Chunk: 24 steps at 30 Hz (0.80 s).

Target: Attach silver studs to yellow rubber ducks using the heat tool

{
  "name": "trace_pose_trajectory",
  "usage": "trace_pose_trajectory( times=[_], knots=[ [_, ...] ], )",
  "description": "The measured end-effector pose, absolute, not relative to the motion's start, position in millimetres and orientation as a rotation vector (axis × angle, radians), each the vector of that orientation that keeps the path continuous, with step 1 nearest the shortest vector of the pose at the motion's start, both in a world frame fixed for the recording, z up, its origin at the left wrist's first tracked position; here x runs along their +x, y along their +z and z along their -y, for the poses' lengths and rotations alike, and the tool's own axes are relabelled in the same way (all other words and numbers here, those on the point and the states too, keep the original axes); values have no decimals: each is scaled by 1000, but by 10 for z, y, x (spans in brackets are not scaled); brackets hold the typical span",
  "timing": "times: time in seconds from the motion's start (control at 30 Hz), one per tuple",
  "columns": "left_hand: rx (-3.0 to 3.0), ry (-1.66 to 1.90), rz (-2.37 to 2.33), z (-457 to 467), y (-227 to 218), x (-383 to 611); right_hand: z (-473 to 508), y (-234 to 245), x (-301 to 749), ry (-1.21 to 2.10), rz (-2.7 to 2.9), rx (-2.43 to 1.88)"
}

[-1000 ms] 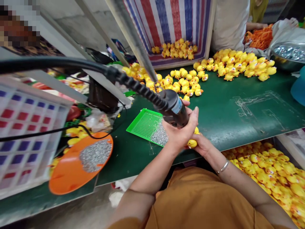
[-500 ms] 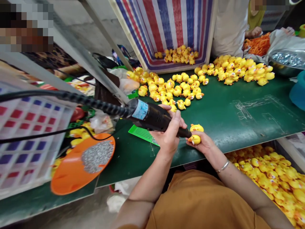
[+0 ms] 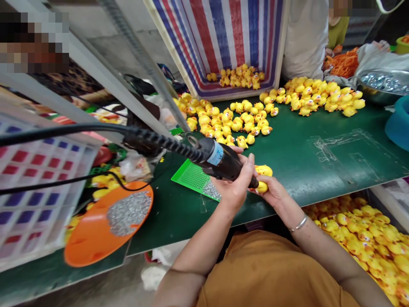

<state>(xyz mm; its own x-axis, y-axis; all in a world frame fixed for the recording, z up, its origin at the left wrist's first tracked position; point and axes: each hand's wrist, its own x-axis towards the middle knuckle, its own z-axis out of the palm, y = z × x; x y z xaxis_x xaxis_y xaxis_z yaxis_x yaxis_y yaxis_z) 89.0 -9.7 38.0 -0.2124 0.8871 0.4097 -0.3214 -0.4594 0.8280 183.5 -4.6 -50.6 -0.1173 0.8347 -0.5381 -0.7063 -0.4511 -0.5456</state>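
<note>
My left hand is wrapped around a black electric screwdriver with a light blue label, its cable running off to the left. The screwdriver's tip meets a yellow toy duck, which my right hand grips. Just beyond that duck, at the fingers of the same hand, is a second yellow toy duck. Under and beside my left hand lies a green perforated tray with small silver screws at its near end. The exact contact point is partly hidden by my fingers.
Loose toy ducks cover the back of the green table; more fill a bin at right. An orange dish of silver pieces stands left. A striped container, metal bowl and metal posts stand behind. Other people sit across.
My left hand and the screwdriver have shifted right, so the tip covers more of the nearer duck. More of the green tray and its screws now shows.
</note>
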Motion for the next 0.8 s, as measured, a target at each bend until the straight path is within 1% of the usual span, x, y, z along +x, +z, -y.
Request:
trace_pose_trajectory(
  times=[0.17,0.43,0.57,0.73,0.8],
  knots=[
    [1152,1806,-808,100,342,944,19,-538,1843,1852,156,-907],
    [1148,1820,-789,78,269,961,3,-542,1834,1770,75,-967],
    [1154,1750,-731,31,236,896,18,-602,1790,1788,98,-985],
    [1208,1563,-612,-7,136,788,37,-699,1772,1820,121,-1027],
    [1208,1578,-630,-7,118,801,21,-699,1781,1806,130,-1041]
  ],
)
